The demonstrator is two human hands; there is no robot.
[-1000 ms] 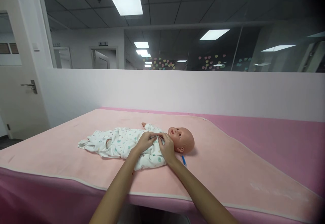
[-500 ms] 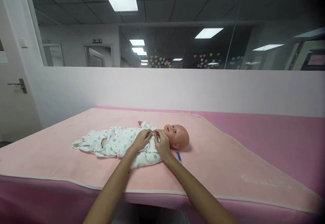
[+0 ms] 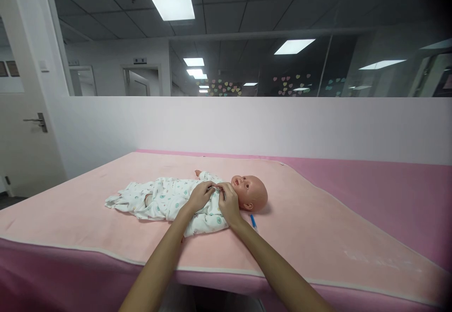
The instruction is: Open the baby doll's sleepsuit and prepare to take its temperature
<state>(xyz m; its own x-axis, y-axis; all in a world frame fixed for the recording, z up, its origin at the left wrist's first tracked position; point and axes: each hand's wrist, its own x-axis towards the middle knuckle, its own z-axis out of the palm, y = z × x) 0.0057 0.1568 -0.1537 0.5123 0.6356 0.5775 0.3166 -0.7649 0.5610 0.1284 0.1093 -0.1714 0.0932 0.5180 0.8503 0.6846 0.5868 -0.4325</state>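
Observation:
A baby doll (image 3: 254, 192) lies on its back across the padded table, head to the right, legs to the left. It wears a white romper (image 3: 165, 196) with small green prints. At the upper chest, just below the doll's chin, my left hand (image 3: 201, 196) pinches the edge of the romper. Close beside it, my right hand (image 3: 229, 201) is also closed on the cloth by the neckline, its fingertips almost meeting those of the left. The bit of cloth or fastening between the fingertips is mostly hidden. The doll's far hand (image 3: 197, 173) sticks out of its sleeve.
A thin blue-ended item (image 3: 253, 221) lies near the doll's head, close to my right wrist. Under everything is a peach mat (image 3: 318, 236) with a pale edging, over a pink cover (image 3: 399, 199). A white wall (image 3: 247, 126) with a window stands behind.
My view has shifted slightly, so the whole scene sits a little further right. Both hands stay at the romper's neckline, with the fingertips drawn slightly closer together.

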